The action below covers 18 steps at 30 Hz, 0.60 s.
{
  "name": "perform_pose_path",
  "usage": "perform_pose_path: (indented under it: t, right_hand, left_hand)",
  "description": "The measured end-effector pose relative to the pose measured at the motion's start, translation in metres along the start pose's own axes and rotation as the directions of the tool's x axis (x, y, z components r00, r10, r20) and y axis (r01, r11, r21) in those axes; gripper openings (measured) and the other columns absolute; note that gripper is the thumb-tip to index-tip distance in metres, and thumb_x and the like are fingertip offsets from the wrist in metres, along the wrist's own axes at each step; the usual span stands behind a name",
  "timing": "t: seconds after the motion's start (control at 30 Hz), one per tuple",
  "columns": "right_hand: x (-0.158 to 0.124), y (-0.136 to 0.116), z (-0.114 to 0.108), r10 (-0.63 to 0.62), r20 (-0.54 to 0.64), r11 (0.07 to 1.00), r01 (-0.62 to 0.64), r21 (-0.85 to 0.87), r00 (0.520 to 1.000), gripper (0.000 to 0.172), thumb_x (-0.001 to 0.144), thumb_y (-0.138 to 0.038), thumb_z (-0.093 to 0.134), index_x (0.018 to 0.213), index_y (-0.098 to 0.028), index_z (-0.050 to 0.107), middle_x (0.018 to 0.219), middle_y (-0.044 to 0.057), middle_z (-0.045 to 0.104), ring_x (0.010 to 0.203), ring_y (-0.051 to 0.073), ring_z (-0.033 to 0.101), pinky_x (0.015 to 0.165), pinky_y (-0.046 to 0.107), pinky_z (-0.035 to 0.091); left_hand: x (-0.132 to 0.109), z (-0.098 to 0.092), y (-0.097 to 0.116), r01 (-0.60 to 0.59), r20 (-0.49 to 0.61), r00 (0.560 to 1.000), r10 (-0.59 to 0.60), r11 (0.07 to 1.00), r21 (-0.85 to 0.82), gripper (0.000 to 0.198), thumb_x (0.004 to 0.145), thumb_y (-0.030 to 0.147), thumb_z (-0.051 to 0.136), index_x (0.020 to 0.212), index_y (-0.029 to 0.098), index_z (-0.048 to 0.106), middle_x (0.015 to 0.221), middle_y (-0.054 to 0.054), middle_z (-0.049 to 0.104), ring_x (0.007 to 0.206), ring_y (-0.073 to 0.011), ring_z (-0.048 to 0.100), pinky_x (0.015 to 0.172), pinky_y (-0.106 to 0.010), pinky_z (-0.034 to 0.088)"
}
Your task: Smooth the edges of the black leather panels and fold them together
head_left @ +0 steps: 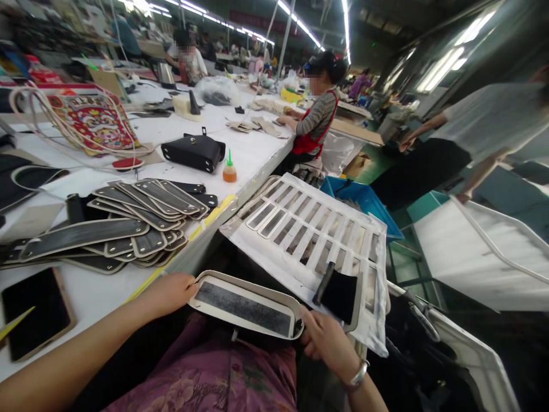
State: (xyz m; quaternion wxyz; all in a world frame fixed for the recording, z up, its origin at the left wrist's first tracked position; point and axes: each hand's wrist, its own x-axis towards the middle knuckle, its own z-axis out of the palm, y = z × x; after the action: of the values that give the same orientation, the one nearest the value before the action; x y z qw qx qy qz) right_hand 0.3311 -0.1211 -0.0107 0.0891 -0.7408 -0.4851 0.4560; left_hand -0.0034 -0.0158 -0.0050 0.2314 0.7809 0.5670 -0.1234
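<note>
Over my lap I hold a partly made bag [244,309], its open rim edged in cream and a dark grey strip lying along the flat panel that faces me. My left hand [175,293] pinches its left end. At the opposite end, my right hand [323,339] grips the corner, fingers curled behind and thumb on the edge. A small metal piece hangs under its near side. Just beyond the bag lies a white slotted board [295,229] with two dark strips in its slots. A black panel with a pale edge [343,294] rests on the board near my right hand.
Left of me, the white table [171,126] holds stacked dark straps [141,220], a black bag [193,151], a glue bottle [229,169] and a phone [36,312]. A blue crate [364,203] and a white bin [480,355] stand right. Co-workers are nearby.
</note>
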Motion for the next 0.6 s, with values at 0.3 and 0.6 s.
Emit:
perform_pose_path:
  t: [0.3,0.6]
  right_hand:
    - [-0.013,-0.020,0.020,-0.267,0.086,0.687,0.253,-0.681,0.960,0.026,0.080,-0.008,0.037,0.081,-0.008,0.063,0.082,0.018,0.063,0.076,0.027,0.062,0.062,0.033,0.043]
    - [-0.003,-0.005,0.025,-0.290,0.084,0.659,0.263,-0.705,0.953,0.023,0.075,-0.003,0.042,0.081,-0.015,0.062,0.078,0.012,0.063,0.069,0.021,0.062,0.055,0.025,0.037]
  left_hand:
    - [-0.003,0.003,0.001,-0.008,-0.054,0.999,0.011,0.999,0.052,0.042,0.087,0.036,0.025,0.074,0.016,0.060,0.081,-0.013,0.066,0.081,-0.0277,0.061,0.068,-0.036,0.042]
    - [-0.004,0.003,-0.023,-0.057,0.035,0.995,0.097,0.802,-0.595,0.065,0.085,0.061,0.011,0.065,0.015,0.053,0.063,-0.007,0.060,0.063,-0.0178,0.059,0.060,-0.028,0.046]
